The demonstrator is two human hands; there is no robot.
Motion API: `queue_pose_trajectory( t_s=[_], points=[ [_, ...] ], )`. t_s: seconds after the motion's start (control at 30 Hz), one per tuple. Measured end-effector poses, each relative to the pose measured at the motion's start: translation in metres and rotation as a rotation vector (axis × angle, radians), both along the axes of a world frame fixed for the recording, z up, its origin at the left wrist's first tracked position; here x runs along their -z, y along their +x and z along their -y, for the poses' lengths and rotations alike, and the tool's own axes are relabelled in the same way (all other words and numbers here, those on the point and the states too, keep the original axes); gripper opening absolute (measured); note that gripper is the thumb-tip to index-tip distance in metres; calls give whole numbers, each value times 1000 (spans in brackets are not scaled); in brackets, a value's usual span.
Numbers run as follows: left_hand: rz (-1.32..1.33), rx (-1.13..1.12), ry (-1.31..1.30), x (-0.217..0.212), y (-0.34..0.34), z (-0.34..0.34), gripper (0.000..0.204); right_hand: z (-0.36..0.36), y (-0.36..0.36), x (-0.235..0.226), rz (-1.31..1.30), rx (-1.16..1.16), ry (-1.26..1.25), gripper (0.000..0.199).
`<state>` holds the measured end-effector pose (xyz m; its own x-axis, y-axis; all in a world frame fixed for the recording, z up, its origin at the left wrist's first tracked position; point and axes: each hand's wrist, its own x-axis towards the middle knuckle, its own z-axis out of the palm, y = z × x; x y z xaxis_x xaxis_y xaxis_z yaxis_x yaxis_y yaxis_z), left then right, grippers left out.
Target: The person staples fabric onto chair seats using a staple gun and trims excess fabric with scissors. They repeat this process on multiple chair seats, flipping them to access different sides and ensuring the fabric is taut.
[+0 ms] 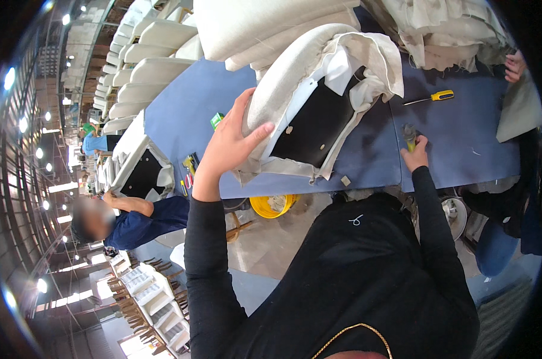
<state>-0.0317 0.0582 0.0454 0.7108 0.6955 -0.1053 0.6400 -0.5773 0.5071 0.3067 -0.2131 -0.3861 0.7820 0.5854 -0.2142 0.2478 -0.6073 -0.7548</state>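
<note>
A cream upholstered chair part [284, 64] stands tilted on the blue-covered table [366, 160]. Its black underside panel [314, 122] faces me, and loose fabric edges hang around the opening. My left hand [230, 140] grips its left edge, thumb on the near side and fingers partly hidden behind the padding. To the right of the part, my right hand [415, 157] is closed around the yellow handle of pliers [409, 133], whose dark jaws point away from me. Beyond them lies a screwdriver [443, 95] with a yellow handle.
Padded cream parts [277, 27] are stacked behind, beside piled fabric [450, 30]. At the left, a person [148, 222] handles another part; another person's hand [513, 66] shows at the right. A yellow bucket [292, 205] sits below the table edge. Tools [189, 167] lie at the table's left.
</note>
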Motion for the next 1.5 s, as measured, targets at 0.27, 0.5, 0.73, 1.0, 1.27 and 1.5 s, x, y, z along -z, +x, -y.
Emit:
queue_pose_trajectory(
  t_s=[0.27,0.5,0.73,1.0,1.27,1.5],
  points=[
    [-1,-471,-569,10,2,-59,71,-88,-114,-275,-237,-673,728,67],
    [-73,-419,-514,14,0,-52,72,-125,-177,-281,-341,-647,719,54],
    [-94,78,189,17,-7,-25,58,-132,-188,-288,-226,-538,812,68],
    [-162,82,267,8,1,-3,73,-128,-183,-301,-380,-515,911,56],
    [-152,137,319,10,1,0,89,-134,-176,-305,-159,-577,958,67],
    [-186,119,295,8,3,5,95,-130,-179,-307,-286,-583,903,66]
  ],
)
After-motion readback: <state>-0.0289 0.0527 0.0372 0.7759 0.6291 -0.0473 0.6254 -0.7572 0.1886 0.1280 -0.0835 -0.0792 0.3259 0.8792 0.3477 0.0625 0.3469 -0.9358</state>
